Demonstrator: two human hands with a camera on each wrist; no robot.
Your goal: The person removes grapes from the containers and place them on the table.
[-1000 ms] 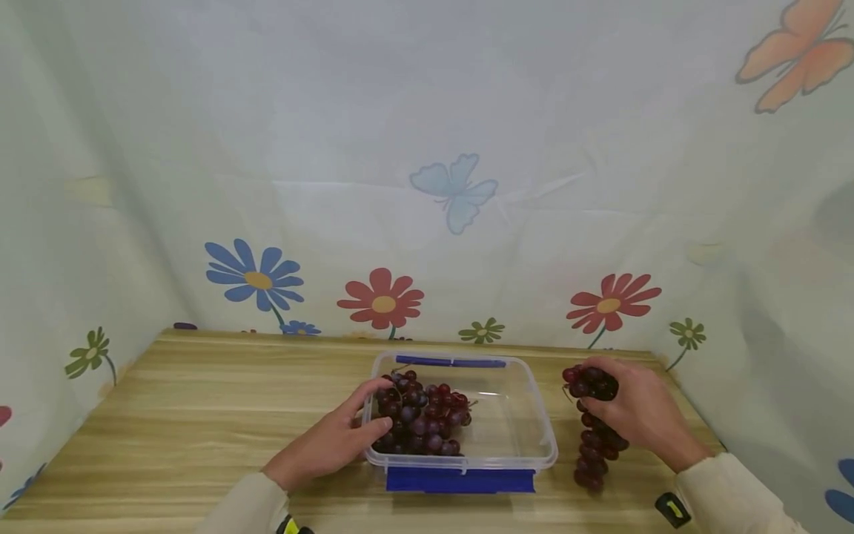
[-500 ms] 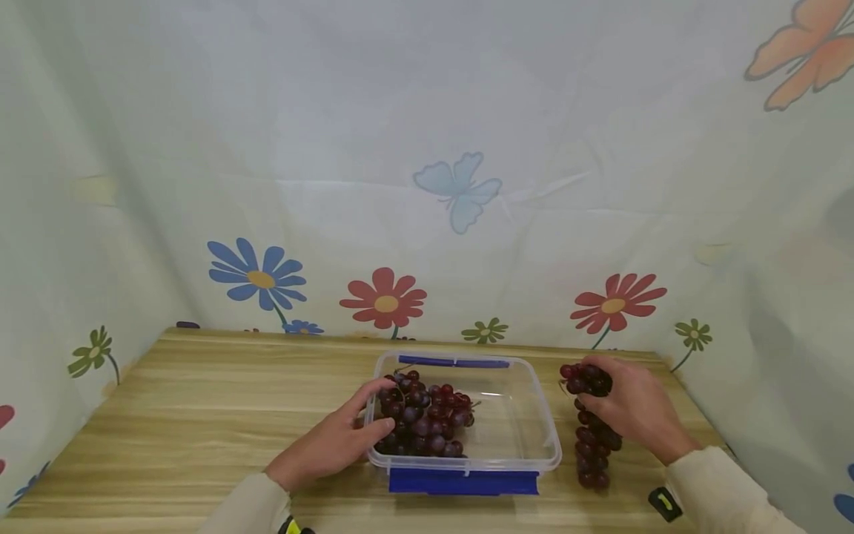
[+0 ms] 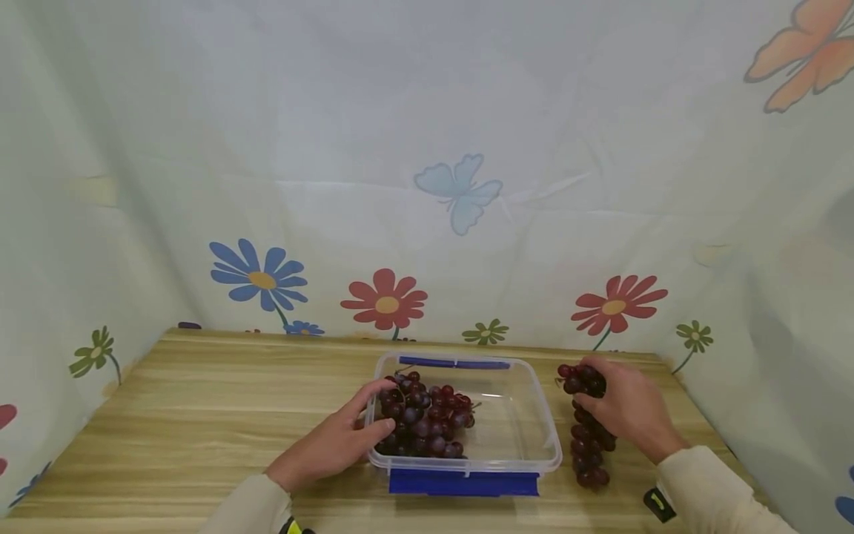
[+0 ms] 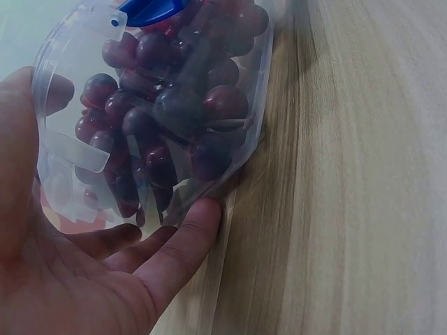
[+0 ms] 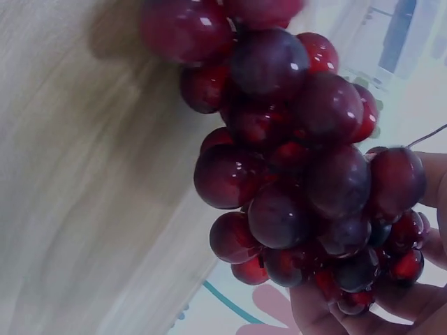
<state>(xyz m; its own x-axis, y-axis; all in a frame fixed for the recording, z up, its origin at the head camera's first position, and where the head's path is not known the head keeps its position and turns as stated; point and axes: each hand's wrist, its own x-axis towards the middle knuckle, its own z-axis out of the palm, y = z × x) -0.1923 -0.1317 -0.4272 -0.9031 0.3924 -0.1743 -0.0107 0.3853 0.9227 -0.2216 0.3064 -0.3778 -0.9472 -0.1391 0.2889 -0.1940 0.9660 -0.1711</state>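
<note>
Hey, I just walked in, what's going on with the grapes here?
A person is handling grapes at a wood-grain table. Their left hand grips the left side of a clear container with blue clips, where dark red grapes lie mostly in the left part, leaving bare floor to the right. Their right hand holds another bunch near its top, so it hangs just outside the container's right side. That bunch isn't in the container yet.
</note>
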